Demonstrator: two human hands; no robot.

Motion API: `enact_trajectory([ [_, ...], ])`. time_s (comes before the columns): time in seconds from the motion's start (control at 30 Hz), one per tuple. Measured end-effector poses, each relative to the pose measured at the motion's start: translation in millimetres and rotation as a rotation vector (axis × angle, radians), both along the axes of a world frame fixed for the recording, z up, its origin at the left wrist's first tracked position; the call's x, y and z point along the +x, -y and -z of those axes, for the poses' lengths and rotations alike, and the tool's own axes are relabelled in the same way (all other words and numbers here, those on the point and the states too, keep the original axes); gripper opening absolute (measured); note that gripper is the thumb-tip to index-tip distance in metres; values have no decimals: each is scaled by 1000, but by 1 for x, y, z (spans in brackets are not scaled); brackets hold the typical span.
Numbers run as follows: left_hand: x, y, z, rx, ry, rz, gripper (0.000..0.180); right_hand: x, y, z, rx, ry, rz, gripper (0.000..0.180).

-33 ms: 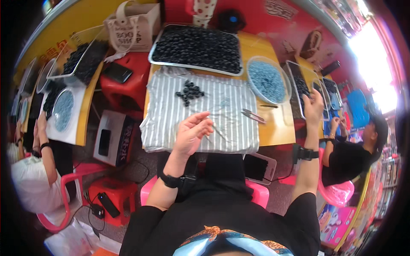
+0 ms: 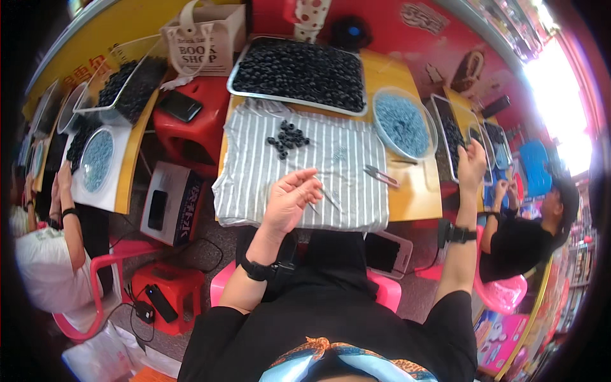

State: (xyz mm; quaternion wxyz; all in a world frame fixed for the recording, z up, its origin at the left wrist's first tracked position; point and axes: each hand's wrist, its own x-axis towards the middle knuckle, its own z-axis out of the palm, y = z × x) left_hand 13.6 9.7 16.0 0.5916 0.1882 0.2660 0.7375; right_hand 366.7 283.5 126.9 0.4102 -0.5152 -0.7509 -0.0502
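My left hand (image 2: 291, 198) is held above the front of a grey-and-white striped cloth (image 2: 245, 169). Its fingers are curled toward the thumb; anything between them is too small to make out. Beside it on the cloth lie what look like thin tweezers (image 2: 331, 199). Farther back is a loose pile of small black ring-like pieces (image 2: 289, 139). Red-handled thread snips (image 2: 382, 177) rest at the cloth's right edge. Out to the right, my right hand (image 2: 471, 167) is raised beside a tray of black pieces (image 2: 450, 137), its fingers drawn together; what they hold is hidden.
A large tray of black pieces (image 2: 299, 73) stands behind the cloth, with a round tub of pale blue bits (image 2: 402, 124) at its right. A dark slim tool (image 2: 405, 162) lies nearby. Co-workers sit left and right. A red stool (image 2: 191, 121) bears a phone (image 2: 180, 106).
The view has shifted slightly, so the table things sit a little farther right. Both hands stay in nearly the same places; the right fingers look more drawn together.
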Motion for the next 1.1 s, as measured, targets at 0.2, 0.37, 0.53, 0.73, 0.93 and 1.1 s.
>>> enact_trajectory([
  [0.2,-9,17,1,-56,49,-1,24,-162,97,20,-534,-113,-679,16],
  [0.37,-9,21,9,-37,144,-183,15,-275,148,36,-453,160,-1071,17],
  [0.53,-3,20,7,-102,67,-481,12,-321,149,51,-435,463,-1005,13],
  [0.73,2,18,-13,-229,-99,-615,19,-310,154,48,-392,464,-1031,12],
  [0.93,-6,23,-4,-175,-219,-372,23,-269,170,35,-430,221,-1145,10],
  [1.1,-8,25,0,-140,-144,-98,15,-239,180,45,-552,26,-1198,13],
])
